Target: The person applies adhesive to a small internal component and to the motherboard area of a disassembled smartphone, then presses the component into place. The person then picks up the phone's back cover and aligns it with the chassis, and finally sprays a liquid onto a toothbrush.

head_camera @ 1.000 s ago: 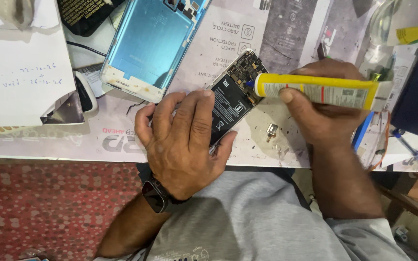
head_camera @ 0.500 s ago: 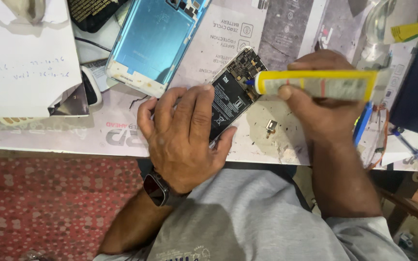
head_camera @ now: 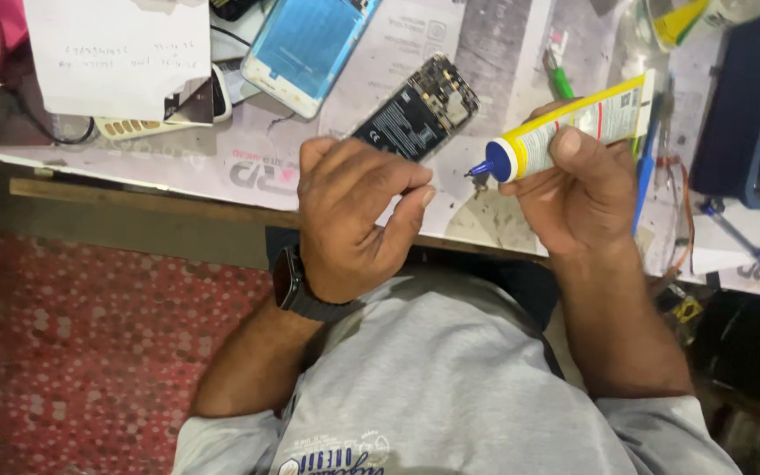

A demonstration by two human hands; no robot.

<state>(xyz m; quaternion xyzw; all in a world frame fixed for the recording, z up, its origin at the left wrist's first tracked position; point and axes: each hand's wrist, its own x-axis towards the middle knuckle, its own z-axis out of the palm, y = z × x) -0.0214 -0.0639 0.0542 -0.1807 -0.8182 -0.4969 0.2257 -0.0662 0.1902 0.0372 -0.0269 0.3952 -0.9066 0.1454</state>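
My right hand [head_camera: 578,189] is wrapped around a yellow glue tube [head_camera: 573,123], thumb pressed on its upper side, fingers closed under it; solid hold. The tube lies tilted, its blue nozzle [head_camera: 490,164] pointing left and slightly down, tip in the air just above the bench, close to my left fingertips [head_camera: 424,195] but not touching them. My left hand [head_camera: 358,215] holds nothing that I can see: fingers curled in loosely, thumb and forefinger nearly meeting; whether anything tiny is pinched there I cannot tell. It hovers over the bench edge, just below the opened phone [head_camera: 417,110]. That phone lies flat on the bench with its back off, black battery and circuit board exposed, angled diagonally, lower end partly hidden behind my left knuckles; neither hand touches it. Up-left of it sits a light blue phone back cover [head_camera: 310,48], apart from both hands. A white paper sheet [head_camera: 120,53] lies further left, covering part of an old keypad handset [head_camera: 134,127]. A green-handled tool [head_camera: 560,81] lies just above the tube. A dark blue tray [head_camera: 741,105] sits at far right. Black watch [head_camera: 290,283] on my left wrist. The worktop [head_camera: 222,167] is covered in printed paper.
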